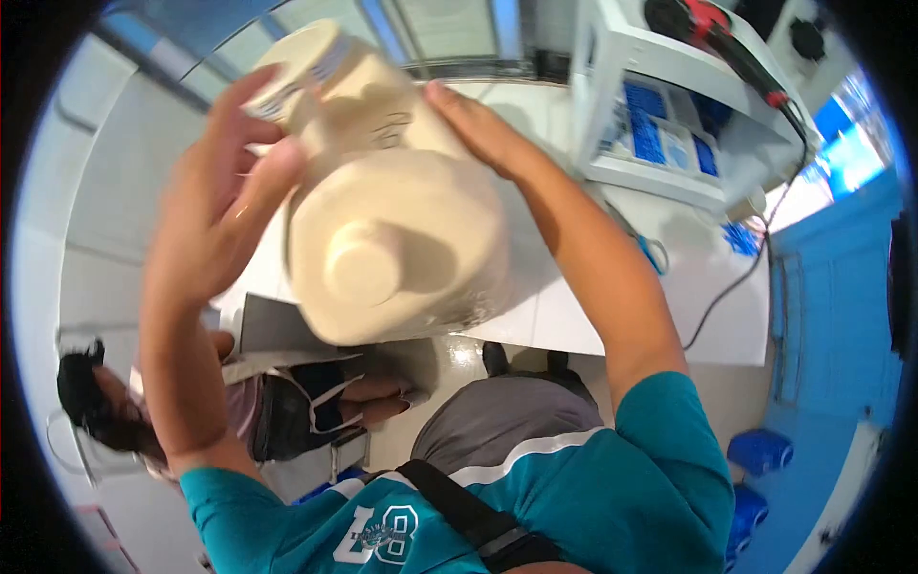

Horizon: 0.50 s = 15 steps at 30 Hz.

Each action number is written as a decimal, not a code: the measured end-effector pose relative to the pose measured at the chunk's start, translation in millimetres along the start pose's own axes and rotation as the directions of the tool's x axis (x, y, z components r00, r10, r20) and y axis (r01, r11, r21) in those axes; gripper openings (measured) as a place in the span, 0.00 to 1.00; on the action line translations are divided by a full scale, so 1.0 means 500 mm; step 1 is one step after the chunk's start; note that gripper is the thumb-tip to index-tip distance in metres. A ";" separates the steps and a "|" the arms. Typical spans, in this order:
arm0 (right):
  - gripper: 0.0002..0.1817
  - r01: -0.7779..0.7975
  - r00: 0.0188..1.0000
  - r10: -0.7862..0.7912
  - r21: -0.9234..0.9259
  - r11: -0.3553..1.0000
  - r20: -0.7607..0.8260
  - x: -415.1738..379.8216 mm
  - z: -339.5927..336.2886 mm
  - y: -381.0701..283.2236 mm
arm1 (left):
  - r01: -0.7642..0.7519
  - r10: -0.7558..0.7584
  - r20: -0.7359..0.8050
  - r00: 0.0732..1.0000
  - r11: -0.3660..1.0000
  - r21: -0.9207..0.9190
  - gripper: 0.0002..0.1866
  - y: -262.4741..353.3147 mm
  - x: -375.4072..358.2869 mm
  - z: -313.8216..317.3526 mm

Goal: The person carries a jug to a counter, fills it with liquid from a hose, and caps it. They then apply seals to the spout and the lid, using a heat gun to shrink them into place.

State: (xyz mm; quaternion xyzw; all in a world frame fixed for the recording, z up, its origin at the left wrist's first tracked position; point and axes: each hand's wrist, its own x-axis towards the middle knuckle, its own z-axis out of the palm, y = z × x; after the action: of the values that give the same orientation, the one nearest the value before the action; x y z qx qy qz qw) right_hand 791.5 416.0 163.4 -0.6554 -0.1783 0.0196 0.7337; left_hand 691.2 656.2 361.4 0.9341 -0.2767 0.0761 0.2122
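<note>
Head view, one moment. Nearest the camera: teal sleeves and both forearms raised. Left hand (225, 206) gripped a cream plastic jug (402, 234), thumb and fingers curled around its neck just below the cap end; the fingers showed motion blur. Right hand (478, 129) lay flat against the jug's far side, fingers extended and pressed to the shoulder rather than curled. The jug sat between the two hands, tilted, its moulded base turned toward the camera, a blue-printed label (287, 91) under the left fingertips.

Beyond the fingers: white table (564, 316), beneath the jug. Below the left wrist, another person (287, 402) was seated. Past the right fingertips, a white shelf unit (660, 124) held blue-and-white packs, a red-and-black power tool (708, 29) on top, its black cord (746, 268) trailing across the table.
</note>
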 end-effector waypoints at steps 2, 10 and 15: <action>0.34 -0.014 0.999 0.007 -0.210 0.978 -0.035 -0.049 -0.027 0.016 | -0.161 0.156 -0.256 0.954 0.987 0.003 0.45 0.022 -0.035 0.016; 0.13 -0.242 0.853 -0.126 -0.598 0.764 -0.507 -0.287 -0.325 0.000 | -0.258 0.299 -0.318 0.900 0.952 0.167 0.49 0.150 -0.167 0.161; 0.14 -0.651 0.647 -0.304 -0.714 0.258 -0.700 -0.335 -0.653 0.047 | -0.133 0.213 -0.646 0.733 0.976 0.170 0.31 0.125 -0.134 0.266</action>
State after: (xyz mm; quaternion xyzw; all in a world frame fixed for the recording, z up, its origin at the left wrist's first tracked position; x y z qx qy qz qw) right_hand 733.6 63.5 75.9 -0.9162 0.2434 -0.2621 0.1806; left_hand 604.4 583.0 246.6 0.8273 -0.2648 0.4360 0.2353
